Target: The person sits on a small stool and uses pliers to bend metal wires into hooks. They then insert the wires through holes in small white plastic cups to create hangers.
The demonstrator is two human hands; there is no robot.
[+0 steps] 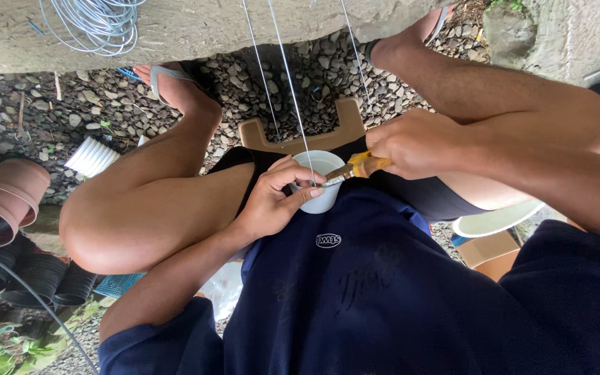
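White cup [322,182] sits btwn the knees, over the wooden stool [300,132]. Left hand [272,201] wraps it, fingers closed on the rim. Right hand [411,144] grips a yellow-handled tool [355,167], tip at the rim where thin wires [289,83] meet it. Step looks like working a wire at the rim; next prob needs steady cup, precise tip.

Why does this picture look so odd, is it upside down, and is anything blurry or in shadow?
Head view: it looks straight down, so knees and gravel sit above the hands. Soft, even daylight, no glare. The left hand around the white cup and the right hand with the yellow-handled tool are sharp; the dark shirt hides detail.
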